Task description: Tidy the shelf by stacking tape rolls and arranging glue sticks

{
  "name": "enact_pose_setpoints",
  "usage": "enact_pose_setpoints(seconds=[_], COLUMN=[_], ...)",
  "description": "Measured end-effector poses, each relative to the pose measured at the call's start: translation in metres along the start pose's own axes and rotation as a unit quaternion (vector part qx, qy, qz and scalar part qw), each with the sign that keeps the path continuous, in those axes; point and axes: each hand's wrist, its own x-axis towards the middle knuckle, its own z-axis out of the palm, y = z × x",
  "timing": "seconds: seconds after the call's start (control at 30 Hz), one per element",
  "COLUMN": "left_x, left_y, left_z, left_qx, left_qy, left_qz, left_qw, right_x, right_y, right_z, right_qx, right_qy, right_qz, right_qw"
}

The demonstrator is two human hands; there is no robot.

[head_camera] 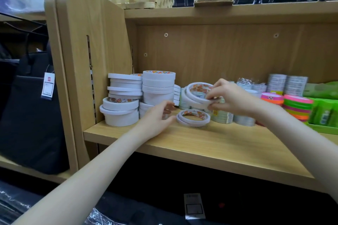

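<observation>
A: Item one: thin white tape rolls (198, 95), tilted, pinched in our right hand (228, 97) above the shelf (210, 144), mid-board, toward the back panel.

B: Item two: two thin rolls (193, 118) lying flat below them. Our left hand (158, 118) curls beside these, fingertips at their rim; we cannot tell whether it grips.

A: Risk: the white stacks (139, 97) at the shelf's left end sit uneven. We judge a nudge from our left wrist could topple them, and the tilted held rolls could slide apart.

B: Labels: red-and-orange printing on the cores, unreadable. No glue sticks identified.
</observation>
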Motion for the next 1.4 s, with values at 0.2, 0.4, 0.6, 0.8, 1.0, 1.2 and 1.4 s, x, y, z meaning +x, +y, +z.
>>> enact_pose_setpoints(seconds=[0.2, 0.4, 0.6, 0.8, 1.0, 1.2, 1.4], left_x=[0.004, 0.009, 0.011, 0.01, 0.009, -0.008, -0.022], left_y=[0.007, 0.006, 0.006, 0.009, 0.009, 0.008, -0.012], left_z=[0.011, 0.018, 0.018, 0.018, 0.016, -0.001, -0.029], left_qx=[0.022, 0.073, 0.007, 0.012, 0.047, 0.112, 0.202], left_qy=[-0.019, -0.084, -0.077, -0.09, -0.058, 0.063, 0.207], left_qz=[-0.029, -0.064, -0.087, -0.078, -0.05, 0.039, 0.115], left_qw=[0.999, 0.992, 0.993, 0.993, 0.996, 0.991, 0.95], right_x=[0.014, 0.012, 0.029, 0.033, 0.027, 0.03, 0.045], right_y=[-0.004, -0.002, -0.01, -0.012, -0.005, -0.006, -0.01], right_z=[0.022, 0.027, 0.03, 0.025, 0.034, 0.033, 0.019], right_qx=[0.026, -0.04, 0.027, -0.036, -0.082, -0.029, 0.059], right_qy=[-0.112, -0.179, -0.184, -0.277, -0.225, -0.227, -0.13], right_qz=[0.025, 0.026, 0.015, 0.022, 0.031, 0.043, 0.057], right_qw=[0.993, 0.983, 0.982, 0.96, 0.97, 0.973, 0.988])
